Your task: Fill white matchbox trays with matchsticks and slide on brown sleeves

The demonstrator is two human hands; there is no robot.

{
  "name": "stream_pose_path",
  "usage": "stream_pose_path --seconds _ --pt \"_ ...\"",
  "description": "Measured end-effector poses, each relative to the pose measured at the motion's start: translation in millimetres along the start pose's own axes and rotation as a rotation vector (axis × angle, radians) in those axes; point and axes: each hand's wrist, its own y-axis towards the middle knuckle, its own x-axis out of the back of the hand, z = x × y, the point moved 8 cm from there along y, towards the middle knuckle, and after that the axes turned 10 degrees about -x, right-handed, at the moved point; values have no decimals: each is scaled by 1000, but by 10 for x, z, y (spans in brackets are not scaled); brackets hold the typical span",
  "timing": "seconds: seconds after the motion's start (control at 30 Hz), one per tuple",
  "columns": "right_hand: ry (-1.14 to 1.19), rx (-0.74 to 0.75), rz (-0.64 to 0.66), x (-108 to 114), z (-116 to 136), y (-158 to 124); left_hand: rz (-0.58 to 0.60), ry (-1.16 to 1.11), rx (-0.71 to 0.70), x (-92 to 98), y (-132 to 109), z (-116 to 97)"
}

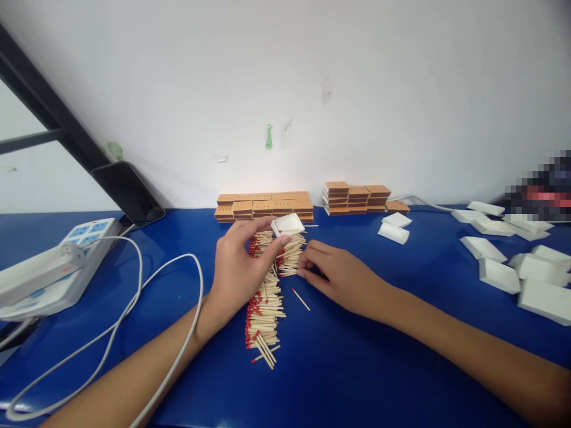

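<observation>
My left hand holds a small white matchbox tray between thumb and fingers, tilted above the matches. At least one red-tipped match lies in the tray. Below it, a long pile of matches with red heads is spread on the table. My right hand is at the pile's right edge, fingers pinched together by the match ends; what is between the fingertips is hidden. A single loose match lies just below that hand.
Orange-topped matchboxes are stacked against the wall, with another stack to their right. Several white trays lie at the right. A power strip, a white cable and a black phone-like object are at left on the blue table.
</observation>
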Motion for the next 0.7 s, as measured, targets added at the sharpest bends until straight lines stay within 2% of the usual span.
stream_pose_path --seconds 0.23,0.43,0.7 --pt "-83 -61 76 14 -107 -65 22 14 -1 -17 -8 22" --pt "-37 -43 49 24 -92 -88 38 18 0 -43 -25 19" --pt "-50 -36 75 34 -88 -95 36 34 -14 -28 -12 -8"
